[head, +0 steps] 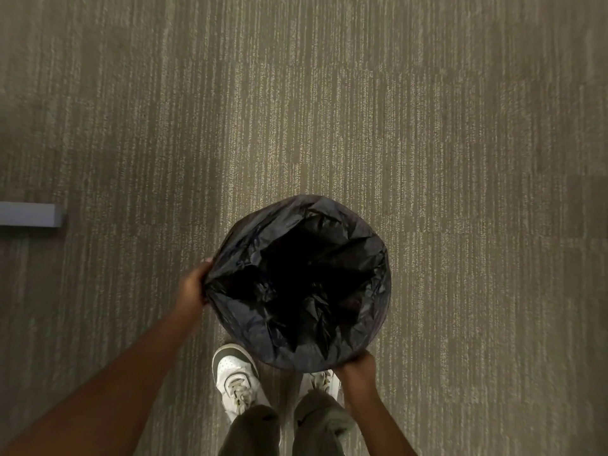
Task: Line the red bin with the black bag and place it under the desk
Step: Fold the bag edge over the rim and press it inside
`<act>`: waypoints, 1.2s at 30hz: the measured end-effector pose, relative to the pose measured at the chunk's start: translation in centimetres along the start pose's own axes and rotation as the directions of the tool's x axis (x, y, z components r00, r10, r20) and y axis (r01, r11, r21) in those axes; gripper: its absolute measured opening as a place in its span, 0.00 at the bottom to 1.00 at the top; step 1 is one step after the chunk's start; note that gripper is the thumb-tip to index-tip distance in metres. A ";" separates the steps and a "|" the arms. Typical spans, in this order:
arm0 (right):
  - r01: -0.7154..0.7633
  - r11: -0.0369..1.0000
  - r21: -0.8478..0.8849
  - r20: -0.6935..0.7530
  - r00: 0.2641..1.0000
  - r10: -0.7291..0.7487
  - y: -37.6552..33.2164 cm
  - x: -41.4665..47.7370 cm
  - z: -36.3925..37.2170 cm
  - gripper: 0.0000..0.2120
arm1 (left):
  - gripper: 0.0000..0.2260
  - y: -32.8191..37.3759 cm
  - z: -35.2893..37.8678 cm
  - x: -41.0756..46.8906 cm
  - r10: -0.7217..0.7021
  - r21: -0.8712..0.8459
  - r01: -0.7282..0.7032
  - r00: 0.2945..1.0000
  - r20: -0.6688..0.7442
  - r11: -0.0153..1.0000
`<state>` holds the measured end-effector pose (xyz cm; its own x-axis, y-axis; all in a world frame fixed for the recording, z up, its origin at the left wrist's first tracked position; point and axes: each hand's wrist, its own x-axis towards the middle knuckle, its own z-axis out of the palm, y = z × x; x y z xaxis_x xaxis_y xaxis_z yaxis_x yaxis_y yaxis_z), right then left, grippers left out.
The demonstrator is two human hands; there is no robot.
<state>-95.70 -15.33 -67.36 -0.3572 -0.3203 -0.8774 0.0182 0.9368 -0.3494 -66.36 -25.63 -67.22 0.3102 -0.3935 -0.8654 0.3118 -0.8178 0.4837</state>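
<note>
I look straight down into a round bin whose mouth and rim are wholly covered by the black bag (297, 284); no red of the bin shows. The bag is folded over the rim and sags crumpled into the dark inside. My left hand (192, 286) grips the bagged rim on its left side. My right hand (357, 368) holds the rim at the near right. The bin is over the carpet in front of my feet; whether it rests on the floor I cannot tell.
Grey striped carpet (362, 110) fills the view. A pale flat bar (31, 214), perhaps a furniture foot, juts in from the left edge. My two white shoes (235, 378) and olive trousers are just below the bin.
</note>
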 end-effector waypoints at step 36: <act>0.858 0.158 -0.489 0.430 0.395 -0.812 -13.2 -0.4 1.1 0.16 | 0.08 4.6 6.9 -4.2 0.728 0.802 -0.470 0.391 0.564 -0.369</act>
<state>-94.75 -27.68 -62.75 0.2458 -0.9475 -0.2044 -0.7603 -0.0577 -0.6471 -72.44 -30.62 -62.31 -0.1579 -0.9856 -0.0599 -0.9810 0.1497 0.1236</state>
